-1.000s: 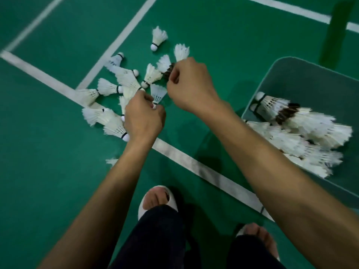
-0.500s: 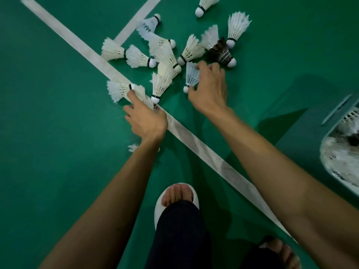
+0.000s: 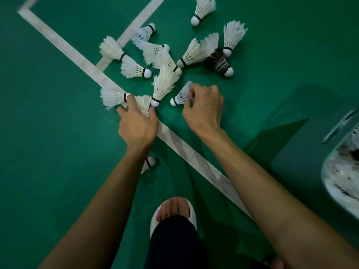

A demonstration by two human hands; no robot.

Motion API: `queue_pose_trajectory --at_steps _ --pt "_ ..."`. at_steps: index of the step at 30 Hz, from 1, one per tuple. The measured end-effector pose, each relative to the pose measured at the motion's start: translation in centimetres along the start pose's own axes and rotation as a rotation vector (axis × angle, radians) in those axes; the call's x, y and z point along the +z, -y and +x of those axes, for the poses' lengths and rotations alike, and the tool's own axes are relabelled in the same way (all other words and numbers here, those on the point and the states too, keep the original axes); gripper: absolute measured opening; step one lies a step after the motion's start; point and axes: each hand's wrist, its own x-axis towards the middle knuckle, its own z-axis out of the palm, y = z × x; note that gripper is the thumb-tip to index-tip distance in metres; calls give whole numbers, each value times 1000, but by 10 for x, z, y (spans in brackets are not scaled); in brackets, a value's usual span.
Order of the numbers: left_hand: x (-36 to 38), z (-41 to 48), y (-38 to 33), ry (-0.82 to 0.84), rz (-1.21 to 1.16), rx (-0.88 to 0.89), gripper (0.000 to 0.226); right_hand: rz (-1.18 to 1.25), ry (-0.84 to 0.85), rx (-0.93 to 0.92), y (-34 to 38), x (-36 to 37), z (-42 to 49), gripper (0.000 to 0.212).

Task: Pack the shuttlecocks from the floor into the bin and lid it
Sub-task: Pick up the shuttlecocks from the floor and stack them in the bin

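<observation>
1. Right hand [image 3: 204, 109]: fingertips pinched on the feathers of a white shuttlecock [image 3: 179, 96], whose cork points left.
2. Left hand [image 3: 136, 125]: fingers curled over the skirt of a second shuttlecock [image 3: 144, 102], right on the white line [image 3: 184, 150].
3. The pile [image 3: 155, 53] lies just beyond both hands, with a dark-feathered one [image 3: 217, 61] at the far right.
4. The bin [image 3: 301, 162] is off to the right, well apart, with feathers showing inside.

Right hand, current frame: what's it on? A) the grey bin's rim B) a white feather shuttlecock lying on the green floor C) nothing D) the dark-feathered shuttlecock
B: the right hand pinches the skirt of a white feather shuttlecock lying on the green floor; the dark-feathered shuttlecock lies apart from it.
</observation>
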Motion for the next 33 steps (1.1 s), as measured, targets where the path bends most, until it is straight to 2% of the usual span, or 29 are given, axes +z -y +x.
queue_pose_trajectory --at_steps 2,4,7,10,11,16,19,22,24,27,31,33 --pt "-4 0 -4 -60 -38 -8 48 25 -21 21 0 -9 -8 18" --pt "-9 -11 -18 -182 -122 -23 46 48 -62 26 8 -26 -19 22" --pt "-21 -44 -70 -315 -367 9 48 72 -175 4 23 -65 -33 10" --pt "-36 -81 -139 -212 -635 157 50 89 -295 31 26 -141 -42 24" --pt "-41 -94 -161 -155 -711 227 47 77 -336 50 21 -172 -44 22" --pt "-63 -184 -248 91 -889 764 31 -4 -573 276 -40 -306 -83 10" --pt "-60 -240 -274 294 -740 1021 25 -2 -655 484 -90 -350 -120 12" --pt "-40 -272 -283 509 -467 1127 29 -82 -696 699 -135 -372 -153 19" --pt "-28 -275 -278 610 -323 1123 27 -162 -642 814 -157 -377 -165 16" --pt "-18 -268 -269 642 -188 1101 28 -280 -549 936 -178 -374 -168 16" --pt "-21 -256 -268 774 92 995 67 -398 -424 935 -188 -346 -167 13" --pt "-24 -253 -270 877 220 917 67 -397 -368 920 -193 -332 -167 16"
